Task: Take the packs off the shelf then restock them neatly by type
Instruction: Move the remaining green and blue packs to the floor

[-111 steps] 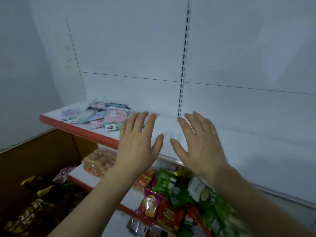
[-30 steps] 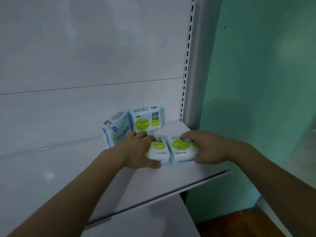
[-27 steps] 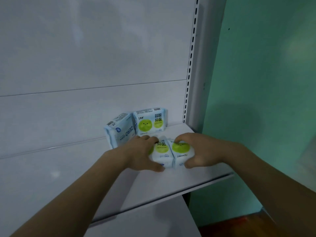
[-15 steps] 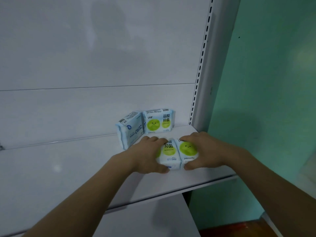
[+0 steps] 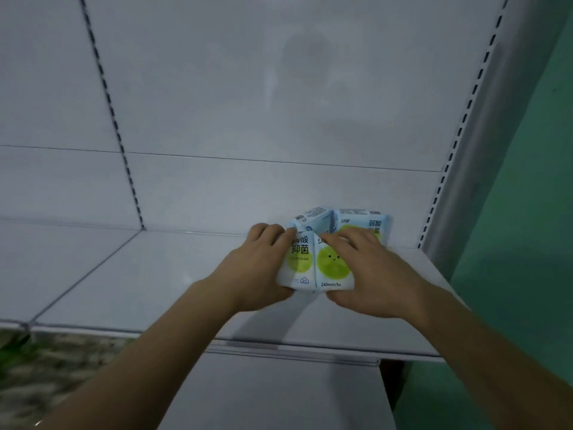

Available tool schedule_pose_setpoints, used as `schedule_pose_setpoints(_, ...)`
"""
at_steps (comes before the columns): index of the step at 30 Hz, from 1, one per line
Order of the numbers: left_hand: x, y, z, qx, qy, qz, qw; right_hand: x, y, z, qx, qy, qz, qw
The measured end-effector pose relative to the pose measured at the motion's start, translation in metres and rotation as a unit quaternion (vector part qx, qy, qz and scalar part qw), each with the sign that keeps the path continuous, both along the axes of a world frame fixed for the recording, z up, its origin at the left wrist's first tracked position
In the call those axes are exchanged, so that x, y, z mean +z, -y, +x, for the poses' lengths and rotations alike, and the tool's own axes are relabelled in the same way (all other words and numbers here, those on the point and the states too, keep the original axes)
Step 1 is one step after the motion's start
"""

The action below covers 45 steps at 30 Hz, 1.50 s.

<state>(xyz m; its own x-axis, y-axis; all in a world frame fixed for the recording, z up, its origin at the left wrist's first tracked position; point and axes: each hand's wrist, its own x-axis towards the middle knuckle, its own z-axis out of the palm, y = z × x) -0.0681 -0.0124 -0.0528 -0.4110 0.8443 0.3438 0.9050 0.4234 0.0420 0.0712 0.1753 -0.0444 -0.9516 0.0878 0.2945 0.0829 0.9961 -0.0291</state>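
Since half a second ago, still gripped: two packs, now turned to meet in a raised ridge, tilted like a small roof, a bit closer to the back packs. Left hand [image 5: 259, 268] curled round the left pack [image 5: 298, 264], fingers over its top edge, thumb under its near edge. Right hand [image 5: 370, 271] curled round the right pack [image 5: 333, 268], fingers across its top, thumb below. Both packs white with a green circle, edges touching, over the shelf [image 5: 155, 274] towards its right end, well back from the front edge. Just behind, against the back panel [image 5: 279, 119]: a blue pack [image 5: 313, 216] leaning, and beside it a fourth pack [image 5: 373, 223] upright near the right back corner. Green wall [image 5: 527, 212] past the shelf's right end.
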Motion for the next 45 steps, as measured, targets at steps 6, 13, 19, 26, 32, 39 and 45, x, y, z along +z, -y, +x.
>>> schedule_pose_setpoints(6, -0.004, 0.061, 0.009, 0.115, -0.014, 0.028, 0.993, -0.001, 0.032, -0.031, 0.105, -0.018, 0.006, 0.994)
schedule_pose_setpoints(13, -0.010, 0.144, 0.027, 0.244, -0.038, 0.057, 0.967, -0.007, 0.102, -0.064, 0.211, -0.045, 0.008, 0.977)
schedule_pose_setpoints(19, -0.008, 0.246, 0.049, 0.335, -0.075, 0.062, 0.937, 0.001, 0.201, -0.090, 0.306, -0.058, 0.020, 0.950)
schedule_pose_setpoints(26, -0.005, 0.383, 0.084, 0.451, -0.060, 0.048, 0.889, -0.001, 0.346, -0.110, 0.420, -0.052, 0.015, 0.906)
schedule_pose_setpoints(32, -0.023, 0.477, 0.120, 0.536, -0.033, 0.045, 0.842, -0.018, 0.455, -0.117, 0.496, -0.033, 0.008, 0.868)
schedule_pose_setpoints(39, -0.045, 0.562, 0.126, 0.606, -0.018, 0.045, 0.794, -0.035, 0.556, -0.141, 0.558, -0.020, 0.025, 0.829)
schedule_pose_setpoints(45, -0.077, 0.620, 0.090, 0.638, 0.022, 0.043, 0.769, -0.067, 0.626, -0.196, 0.595, 0.025, 0.025, 0.803)
